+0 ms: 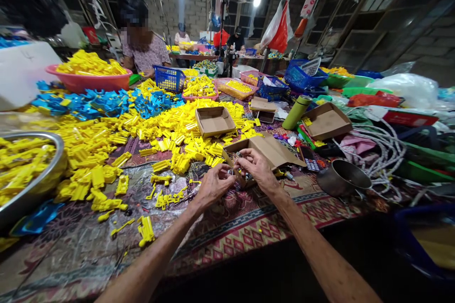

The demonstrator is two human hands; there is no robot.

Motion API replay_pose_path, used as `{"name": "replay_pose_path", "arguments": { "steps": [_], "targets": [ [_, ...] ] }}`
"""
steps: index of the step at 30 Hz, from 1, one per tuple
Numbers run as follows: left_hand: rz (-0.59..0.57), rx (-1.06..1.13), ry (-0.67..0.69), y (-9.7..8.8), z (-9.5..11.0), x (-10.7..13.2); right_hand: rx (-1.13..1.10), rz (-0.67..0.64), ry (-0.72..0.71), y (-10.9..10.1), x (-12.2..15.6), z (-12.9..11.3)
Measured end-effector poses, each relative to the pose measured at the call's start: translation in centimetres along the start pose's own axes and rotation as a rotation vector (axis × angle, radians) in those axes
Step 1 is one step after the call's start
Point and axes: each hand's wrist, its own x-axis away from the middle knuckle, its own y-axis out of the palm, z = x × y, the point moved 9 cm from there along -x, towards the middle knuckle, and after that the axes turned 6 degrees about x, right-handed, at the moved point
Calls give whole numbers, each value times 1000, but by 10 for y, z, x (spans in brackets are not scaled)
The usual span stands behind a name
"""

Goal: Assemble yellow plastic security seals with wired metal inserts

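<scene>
Both hands meet at the front of an open cardboard box [280, 151] on the patterned cloth [256, 213]. My left hand [216, 183] is closed, thumb and fingers pinched at the box's left front corner. My right hand [256, 168] pinches too, its fingertips close to those of the left. Something small and greyish shows between them, too small to name. Inside the box lie thin small parts, partly covered by my hands. Loose yellow plastic pieces [170, 197] lie left of my left hand, and a heap of yellow plastic parts [177, 128] spreads behind.
An empty cardboard tray [215, 121] sits on the heap. To the right stand a green bottle [296, 112], a dark metal mug [343, 177] and coiled white rope [386, 151]. A metal basin [59, 151] is at left. Across the table sits a person [145, 52].
</scene>
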Motion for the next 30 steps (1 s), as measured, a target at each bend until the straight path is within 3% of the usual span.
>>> {"name": "replay_pose_path", "arguments": {
  "steps": [12,18,25,30],
  "targets": [
    [43,137,-55,-5,-10,-2,53,-78,10,1,4,6],
    [24,166,-36,-10,-7,-1,451,-168,-101,4,8,-2],
    [-52,165,27,-11,5,1,689,-168,-241,15,15,-21],
    [-75,137,38,-14,6,3,799,-159,-285,21,17,-22]
  ]
}}
